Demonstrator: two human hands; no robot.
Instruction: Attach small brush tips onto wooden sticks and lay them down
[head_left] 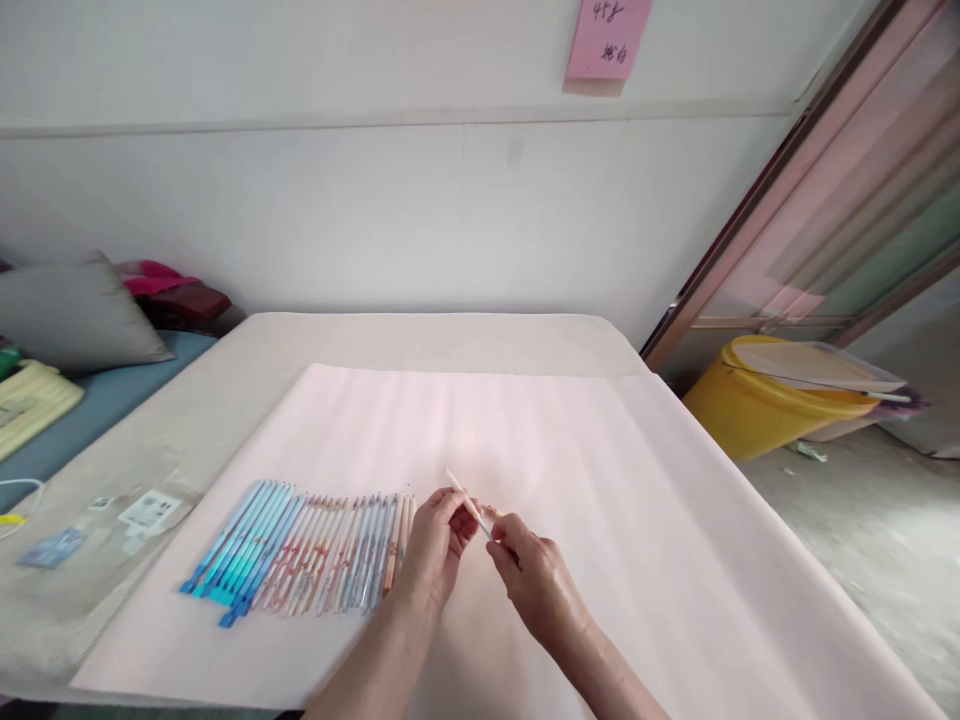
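Both my hands meet over a pale pink sheet (600,470) on the table and hold one thin cream-coloured pen (465,497). My left hand (439,545) pinches its near part, fingers closed. My right hand (536,580) grips its lower end, fingers curled. The pen's tip points up and to the left. Just left of my left hand lies a tidy row of several pens (300,545), blue ones at the left and paler pink and orange ones at the right.
The table (247,370) has a beige cover; clear plastic wrappers with labels (112,525) lie at its left edge. A grey cushion (71,310) and bed are at far left. A yellow bin (757,405) stands on the floor at right. A wall is behind.
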